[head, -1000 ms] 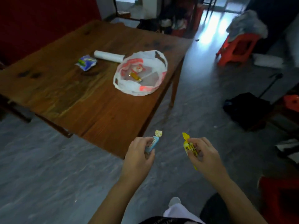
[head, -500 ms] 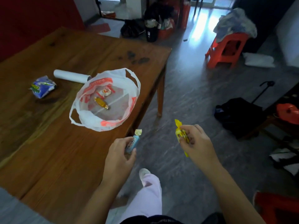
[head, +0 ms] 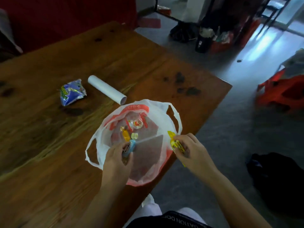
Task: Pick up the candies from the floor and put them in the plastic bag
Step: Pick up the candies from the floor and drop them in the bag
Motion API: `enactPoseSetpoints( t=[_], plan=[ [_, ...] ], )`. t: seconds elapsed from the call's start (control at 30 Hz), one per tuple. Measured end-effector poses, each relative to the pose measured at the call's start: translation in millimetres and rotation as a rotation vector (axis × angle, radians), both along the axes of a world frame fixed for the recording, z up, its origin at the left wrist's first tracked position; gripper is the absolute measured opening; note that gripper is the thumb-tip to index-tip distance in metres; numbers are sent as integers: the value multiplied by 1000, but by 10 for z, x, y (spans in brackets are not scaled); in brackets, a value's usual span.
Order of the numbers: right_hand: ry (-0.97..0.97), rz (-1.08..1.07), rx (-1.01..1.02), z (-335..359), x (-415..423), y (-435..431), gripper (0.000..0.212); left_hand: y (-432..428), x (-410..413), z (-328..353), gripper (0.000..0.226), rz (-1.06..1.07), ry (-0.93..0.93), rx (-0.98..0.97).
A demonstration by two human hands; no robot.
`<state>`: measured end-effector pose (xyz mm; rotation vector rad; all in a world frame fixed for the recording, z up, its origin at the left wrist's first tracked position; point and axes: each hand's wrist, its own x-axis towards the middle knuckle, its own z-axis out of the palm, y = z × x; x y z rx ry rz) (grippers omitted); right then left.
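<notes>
A white and red plastic bag (head: pixel 158 112) lies open at the right edge of the wooden table (head: pixel 49 145). Inside it rest an orange candy (head: pixel 126 135) and a white and red candy (head: pixel 136 124). My left hand (head: pixel 117 159) hovers over the bag's mouth, pinching a blue candy (head: pixel 130 146) with a pale twisted end. My right hand (head: pixel 191 149) is at the bag's right rim and grips a yellow candy (head: pixel 176 144).
On the table behind the bag lie a white paper roll (head: pixel 107 91) and a crumpled blue snack wrapper (head: pixel 72 92). Red plastic stools (head: pixel 284 92) and a black bag (head: pixel 278 181) stand on the grey floor to the right. More clutter sits at the back.
I have stepped closer to the table. Both hands have moved forward with their candies, from above the floor to the bag; the left is now over its mouth.
</notes>
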<state>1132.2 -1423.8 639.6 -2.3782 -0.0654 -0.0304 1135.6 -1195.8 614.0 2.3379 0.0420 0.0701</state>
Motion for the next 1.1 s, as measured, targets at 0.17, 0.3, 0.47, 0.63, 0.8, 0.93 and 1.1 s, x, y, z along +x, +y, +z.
enactPoseSetpoints(
  t=[0.17,0.3,0.47,0.63,0.8,0.93,1.1],
  plan=[
    [55,243,-22,-174,576,226,28,90,94,-84,34,146,32,1],
    [62,431,-86,-325,963,365,30,11,41,-108,36,254,38,6],
    [166,615,-177,-470,1286,401,31,-198,-79,-8,35,418,-18,10],
    [195,714,-174,-402,1410,371,33,-389,32,8,34,497,3,34],
    [99,684,-89,-257,1465,175,37,-602,273,-128,36,489,95,58],
    [61,701,-71,-188,1478,-7,40,-760,386,-176,32,425,169,83],
    [27,733,-82,-166,1468,-147,39,-817,334,-140,36,493,215,211]
  ],
)
